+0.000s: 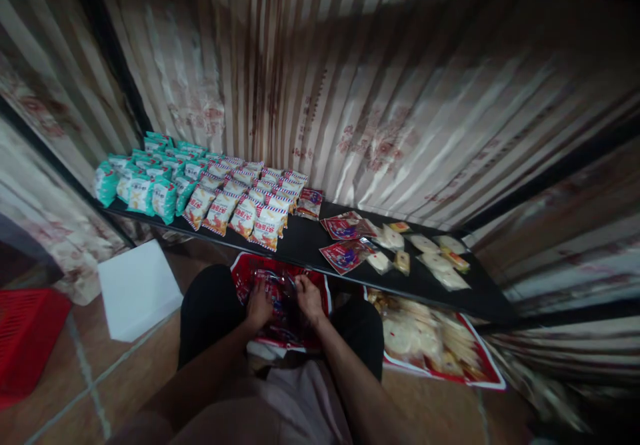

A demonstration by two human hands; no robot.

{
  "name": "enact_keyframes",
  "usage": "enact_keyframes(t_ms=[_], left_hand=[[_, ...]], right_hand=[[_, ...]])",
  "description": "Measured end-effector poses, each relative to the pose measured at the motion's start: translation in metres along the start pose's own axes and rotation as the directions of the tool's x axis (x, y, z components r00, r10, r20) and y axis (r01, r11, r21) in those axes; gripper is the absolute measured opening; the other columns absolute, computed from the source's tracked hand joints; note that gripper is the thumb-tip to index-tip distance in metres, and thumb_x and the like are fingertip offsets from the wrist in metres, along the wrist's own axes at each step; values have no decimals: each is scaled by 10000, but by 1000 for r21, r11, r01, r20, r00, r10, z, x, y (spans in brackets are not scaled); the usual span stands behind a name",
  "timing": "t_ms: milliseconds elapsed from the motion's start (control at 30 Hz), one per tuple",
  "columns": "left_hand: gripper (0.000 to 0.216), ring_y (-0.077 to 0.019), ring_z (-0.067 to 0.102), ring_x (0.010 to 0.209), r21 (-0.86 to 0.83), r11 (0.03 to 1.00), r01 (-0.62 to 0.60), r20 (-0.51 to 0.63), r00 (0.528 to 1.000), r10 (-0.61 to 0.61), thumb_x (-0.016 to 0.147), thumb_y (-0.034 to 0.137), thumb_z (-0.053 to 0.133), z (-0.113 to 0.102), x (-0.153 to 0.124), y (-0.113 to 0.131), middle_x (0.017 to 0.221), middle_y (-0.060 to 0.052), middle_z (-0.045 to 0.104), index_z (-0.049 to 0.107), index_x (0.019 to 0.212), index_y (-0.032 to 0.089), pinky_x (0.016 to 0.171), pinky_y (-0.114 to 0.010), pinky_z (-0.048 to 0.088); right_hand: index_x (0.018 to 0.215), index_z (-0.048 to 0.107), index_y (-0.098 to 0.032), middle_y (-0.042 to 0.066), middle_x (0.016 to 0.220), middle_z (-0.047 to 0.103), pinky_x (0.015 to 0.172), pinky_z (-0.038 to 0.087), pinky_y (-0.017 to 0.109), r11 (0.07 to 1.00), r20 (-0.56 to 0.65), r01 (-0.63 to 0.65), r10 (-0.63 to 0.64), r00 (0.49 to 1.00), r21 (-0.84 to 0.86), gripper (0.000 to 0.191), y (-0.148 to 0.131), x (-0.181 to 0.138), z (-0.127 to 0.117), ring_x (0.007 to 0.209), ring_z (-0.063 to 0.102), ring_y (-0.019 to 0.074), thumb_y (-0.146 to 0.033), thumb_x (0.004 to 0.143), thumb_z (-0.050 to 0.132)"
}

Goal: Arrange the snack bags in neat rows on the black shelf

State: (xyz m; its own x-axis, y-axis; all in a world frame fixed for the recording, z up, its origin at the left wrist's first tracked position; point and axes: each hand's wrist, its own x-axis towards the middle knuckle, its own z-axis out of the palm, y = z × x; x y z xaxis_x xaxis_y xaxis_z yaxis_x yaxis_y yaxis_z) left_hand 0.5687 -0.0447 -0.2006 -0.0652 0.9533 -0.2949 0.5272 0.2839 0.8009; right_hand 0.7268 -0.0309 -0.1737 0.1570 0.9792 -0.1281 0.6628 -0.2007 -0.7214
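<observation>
Both hands are down in a red basket [324, 286] between my knees, which holds dark red and purple snack packets [280, 298]. My left hand [260, 307] lies on the packets at the left with its fingers stretched forward. On the right, my right hand [309, 298] pinches the edge of one shiny packet between thumb and fingers; the rest of that packet blends in with the others. Above the basket, on the black shelf [305, 248], two flat red packets [345, 254] lie nearest to my right hand, and another red packet [309, 203] leans beside the white snack bags [243, 217].
Teal bags [141, 192] stand in rows at the shelf's left end. Pale round packs [429, 258] lie at its right. A second box [493, 368] of pale packs sits on the floor, with a white board [140, 290] and red crate [33, 338] at left. A curtain [360, 98] hangs behind.
</observation>
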Motion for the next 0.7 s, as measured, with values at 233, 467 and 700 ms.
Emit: enact_keyframes(t_ms=[233,467,700], left_hand=[[364,-203,620,1006,-343,935,-94,173,972,161,731,165,538,-3,-4,21,1062,-82,670,567,1092,141,891,-324,468],[200,-159,622,752,-501,852,-155,114,964,242,718,337,605,-13,-14,29,778,-13,653,527,784,165,700,-267,482],[93,-134,565,722,-382,884,-268,-61,962,265,741,243,584,-23,-9,57,712,32,591,507,741,189,712,-248,435]], right_hand=[[762,602,-202,-36,663,595,637,425,235,913,100,123,-175,980,389,294,-24,-1,-50,646,536,133,-487,759,530],[860,610,-206,-33,624,607,541,439,256,715,40,-70,58,997,696,411,-34,-11,-50,539,537,131,-505,595,706],[890,606,-201,4,697,683,602,498,291,463,121,-155,102,987,873,415,-45,-29,-46,609,638,173,-452,596,757]])
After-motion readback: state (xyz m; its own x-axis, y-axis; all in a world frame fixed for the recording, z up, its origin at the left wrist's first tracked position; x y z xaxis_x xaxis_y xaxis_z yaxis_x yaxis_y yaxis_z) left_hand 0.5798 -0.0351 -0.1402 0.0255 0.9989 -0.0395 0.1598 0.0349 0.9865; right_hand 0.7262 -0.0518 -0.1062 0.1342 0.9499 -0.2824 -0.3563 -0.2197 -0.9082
